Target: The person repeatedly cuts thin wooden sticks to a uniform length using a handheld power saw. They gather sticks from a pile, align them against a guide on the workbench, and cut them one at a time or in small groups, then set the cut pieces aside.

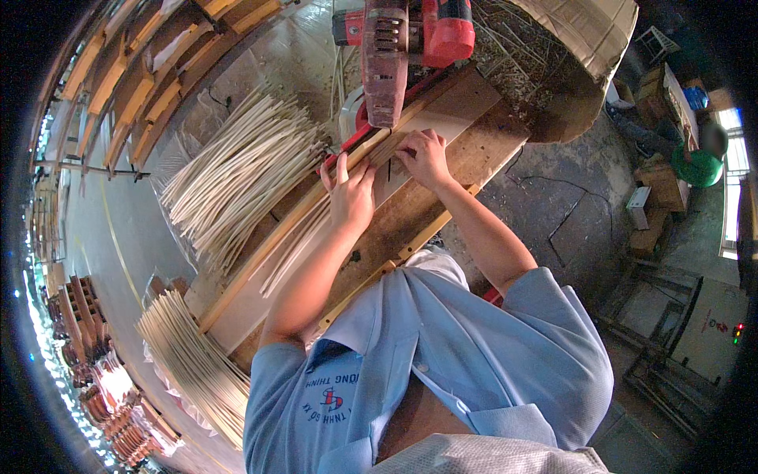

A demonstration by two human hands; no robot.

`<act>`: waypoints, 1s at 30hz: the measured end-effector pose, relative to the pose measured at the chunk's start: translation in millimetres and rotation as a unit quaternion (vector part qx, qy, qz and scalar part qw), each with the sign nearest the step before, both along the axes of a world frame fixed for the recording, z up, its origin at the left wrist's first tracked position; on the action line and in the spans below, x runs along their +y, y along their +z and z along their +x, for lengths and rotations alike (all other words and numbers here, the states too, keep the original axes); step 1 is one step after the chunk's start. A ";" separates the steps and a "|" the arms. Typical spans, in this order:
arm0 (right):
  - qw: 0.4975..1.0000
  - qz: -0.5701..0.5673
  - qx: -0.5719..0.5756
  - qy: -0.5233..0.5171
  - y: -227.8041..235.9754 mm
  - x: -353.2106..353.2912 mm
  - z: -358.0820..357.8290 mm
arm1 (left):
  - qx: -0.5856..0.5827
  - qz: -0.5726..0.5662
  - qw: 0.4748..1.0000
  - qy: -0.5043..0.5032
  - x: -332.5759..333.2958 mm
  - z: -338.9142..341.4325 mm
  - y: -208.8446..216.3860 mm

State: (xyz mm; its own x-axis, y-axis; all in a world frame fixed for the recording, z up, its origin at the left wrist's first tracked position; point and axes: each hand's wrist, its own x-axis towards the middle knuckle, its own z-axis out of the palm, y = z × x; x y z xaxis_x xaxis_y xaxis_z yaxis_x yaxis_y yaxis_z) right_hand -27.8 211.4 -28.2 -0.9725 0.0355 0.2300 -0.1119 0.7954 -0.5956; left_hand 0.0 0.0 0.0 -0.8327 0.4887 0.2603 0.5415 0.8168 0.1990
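A small bundle of thin pale sticks (pixel 298 243) lies on the workbench (pixel 253 304), alongside a long wooden fence (pixel 264 265). My left hand (pixel 352 194) is closed over the bundle near the saw, with its fingers reaching to the fence and the forefinger raised. Farther right, my right hand (pixel 425 159) has its bent fingers pressed together at the other end of the sticks, partly hiding what they pinch. Just beyond both hands stands a red and grey power saw (pixel 385 75); its blade is mostly hidden behind the housing.
Left of the fence lies a large pile of pale sticks (pixel 241 170); another bundle (pixel 193 367) sits nearer. A cardboard box (pixel 584 47) with stick offcuts stands at the back right. Wooden racks (pixel 134 87) fill the far left. A person in green (pixel 696 164) sits far right.
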 end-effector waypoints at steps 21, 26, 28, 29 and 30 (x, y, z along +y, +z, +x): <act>0.994 -0.016 0.088 -0.063 1.8 -15.8 14.7 | 0.018 0.006 1.000 0.009 0.7 -0.5 1.4; 0.993 -0.010 0.100 -0.056 -1.4 -16.2 14.8 | 0.018 0.003 1.000 0.010 1.0 0.0 3.1; 0.994 -0.013 0.092 -0.057 -2.4 -16.9 15.3 | 0.019 0.004 1.000 0.010 1.1 -0.1 3.6; 0.994 -0.015 0.088 -0.057 -2.8 -17.0 15.4 | 0.020 0.004 1.000 0.010 1.3 -0.2 3.8; 0.994 -0.016 0.093 -0.056 -3.3 -16.6 15.7 | 0.018 0.003 1.000 0.011 1.6 0.1 4.0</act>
State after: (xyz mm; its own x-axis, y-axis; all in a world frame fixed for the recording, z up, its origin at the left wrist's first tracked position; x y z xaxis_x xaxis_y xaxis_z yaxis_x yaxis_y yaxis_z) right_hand -12.1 194.8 -31.5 -0.9028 0.1511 0.4026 -0.1342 0.7906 -0.5975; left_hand 0.1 1.6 4.0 -0.8332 0.4691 0.2929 0.5307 0.8271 0.1850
